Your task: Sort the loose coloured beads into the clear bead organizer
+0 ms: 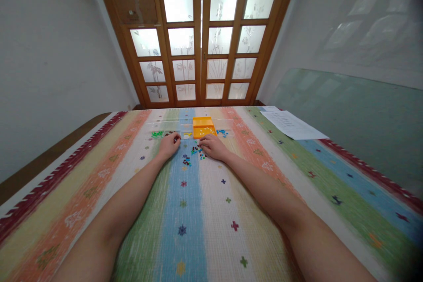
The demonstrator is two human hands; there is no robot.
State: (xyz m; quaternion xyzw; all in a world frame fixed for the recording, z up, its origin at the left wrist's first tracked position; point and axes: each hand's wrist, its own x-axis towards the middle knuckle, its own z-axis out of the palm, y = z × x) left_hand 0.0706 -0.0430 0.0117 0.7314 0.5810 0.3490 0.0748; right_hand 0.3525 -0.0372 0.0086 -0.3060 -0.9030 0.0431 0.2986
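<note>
My left hand [170, 146] is closed, its fingertips bent together beside a clear tray [233, 128]; whatever they hold is too small to make out. Dark brown pieces [169, 133] lie in the tray right behind that hand. My right hand [213, 146] reaches with fingers pinched down at the edge of a loose pile of small mixed pieces [194, 151], blue, green, dark and white. What is between those fingers is hidden. Just behind it an orange box [202, 121] stands with its lid raised, and small pale pieces lie inside.
Green pieces [157, 134] fill the tray's left end, with yellow pieces [187, 135] near its middle and blue pieces [222, 133] at the right. White printed sheets [291, 124] rest at the table's far right. A striped tablecloth [185, 251] covers the table; glazed wooden doors [202, 66] stand beyond.
</note>
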